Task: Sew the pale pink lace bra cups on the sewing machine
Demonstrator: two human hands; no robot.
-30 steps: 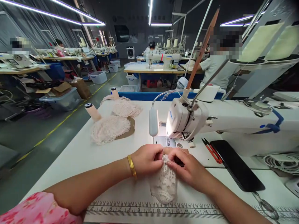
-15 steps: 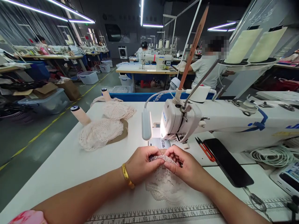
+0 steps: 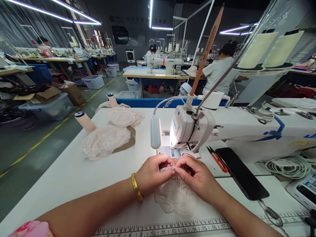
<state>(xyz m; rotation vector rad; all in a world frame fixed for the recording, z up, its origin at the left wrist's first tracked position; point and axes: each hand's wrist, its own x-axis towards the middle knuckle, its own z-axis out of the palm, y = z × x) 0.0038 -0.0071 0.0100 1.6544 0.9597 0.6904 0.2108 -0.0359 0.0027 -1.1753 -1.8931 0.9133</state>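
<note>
Both hands pinch the upper edge of a piece of cream lace fabric (image 3: pixel 174 197), just in front of the sewing machine (image 3: pixel 184 128). My left hand (image 3: pixel 154 174), with a gold bracelet on its wrist, grips the edge between thumb and fingers. Close against it, my right hand (image 3: pixel 196 174) pinches the same edge; the fingertips of both hands nearly meet. Below them the lace hangs down onto the white table (image 3: pixel 118 184). The needle area, lit by a small lamp (image 3: pixel 155 131), lies just beyond my fingers. What sits inside the folded edge is hidden.
Lace pieces (image 3: pixel 107 141) and a thread cone (image 3: pixel 85 121) lie at the left. Orange thread snips (image 3: pixel 218 161) and a black phone (image 3: pixel 242 172) rest at the right. A ruler strip (image 3: pixel 165 228) runs along the front. A co-worker (image 3: pixel 219 72) sits beyond the machine.
My fingertips have come closer together at the lace edge, and my right thumb has shifted up onto it. Less of the folded edge shows between the hands.
</note>
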